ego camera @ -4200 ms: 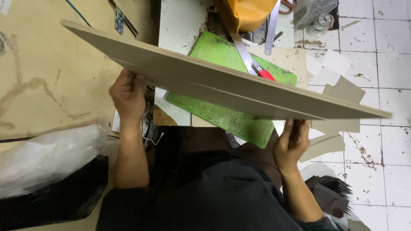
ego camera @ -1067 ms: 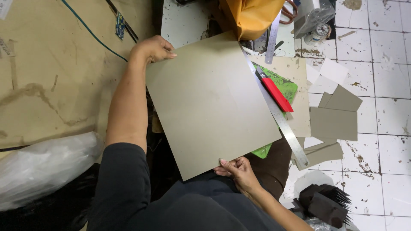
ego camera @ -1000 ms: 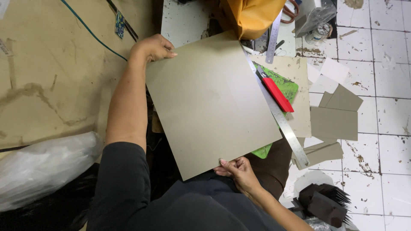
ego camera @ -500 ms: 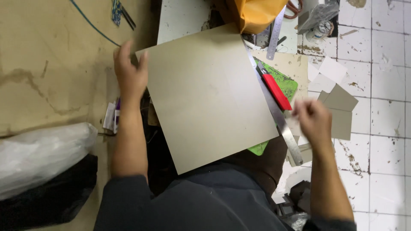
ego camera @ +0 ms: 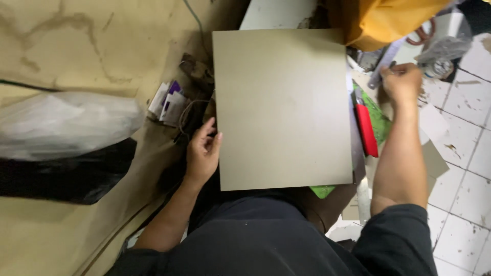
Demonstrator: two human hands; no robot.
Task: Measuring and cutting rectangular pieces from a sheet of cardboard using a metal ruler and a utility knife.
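Note:
A large grey board (ego camera: 284, 107) lies flat in front of me, over my lap and the work area. My left hand (ego camera: 203, 151) grips its left edge near the lower corner, thumb on the rim. My right hand (ego camera: 404, 82) is off the board, reaching to the upper right among the clutter. Its fingers are curled away from me near a small dark thing, and I cannot tell what they hold. A red utility knife (ego camera: 366, 129) lies just right of the board on a green cutting mat (ego camera: 379, 116).
A yellow bag (ego camera: 388, 20) hangs at the top right, with scissors (ego camera: 422, 35) beside it. Grey offcuts (ego camera: 434, 158) lie on the white tiled floor (ego camera: 470, 153). Brown cardboard sheets (ego camera: 76, 46), a white plastic bag (ego camera: 66, 125) and a black bag (ego camera: 56, 176) fill the left.
The board came down from a tilted hold to lie flat and square. My left hand slid from its top corner to the left edge. My right hand let go and reached up right.

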